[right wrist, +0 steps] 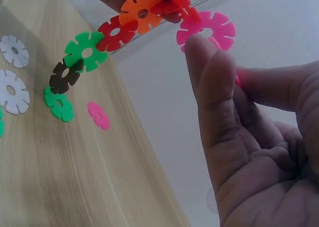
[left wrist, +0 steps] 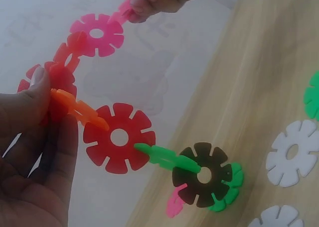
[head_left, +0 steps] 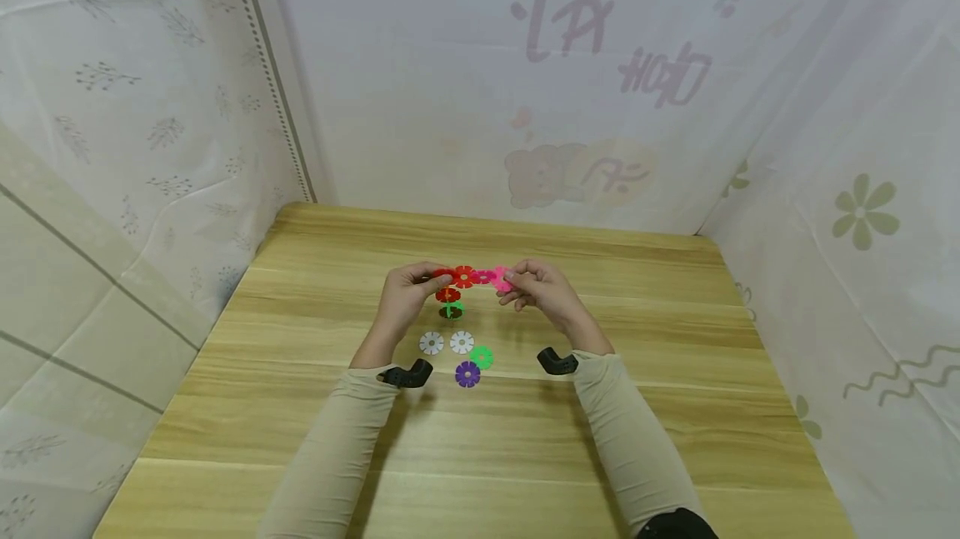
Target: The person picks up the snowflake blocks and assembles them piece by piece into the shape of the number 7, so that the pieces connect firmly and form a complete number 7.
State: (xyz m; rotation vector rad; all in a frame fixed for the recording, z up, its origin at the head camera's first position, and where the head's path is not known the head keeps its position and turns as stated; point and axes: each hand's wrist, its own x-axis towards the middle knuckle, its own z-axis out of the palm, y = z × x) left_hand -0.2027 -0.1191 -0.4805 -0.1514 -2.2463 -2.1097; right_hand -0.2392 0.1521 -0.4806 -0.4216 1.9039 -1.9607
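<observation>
Chain of slotted discs (head_left: pixel 465 279): left hand (head_left: pixel 405 293) pinches one end, right hand (head_left: pixel 536 289) pinches the pink end; keep slots aligned, press gently

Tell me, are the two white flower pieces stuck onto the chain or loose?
Loose. Both white pieces lie flat on the table, apart from the chain held between the left hand and right hand.

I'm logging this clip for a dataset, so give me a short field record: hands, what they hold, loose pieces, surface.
left hand: pinches the red end of the disc chain
right hand: pinches the chain's pink end
chain: slotted flower discs, pink, red, orange, green, brown, held above the table
loose pieces: two white discs, one green disc, one purple disc
surface: wooden table
</observation>
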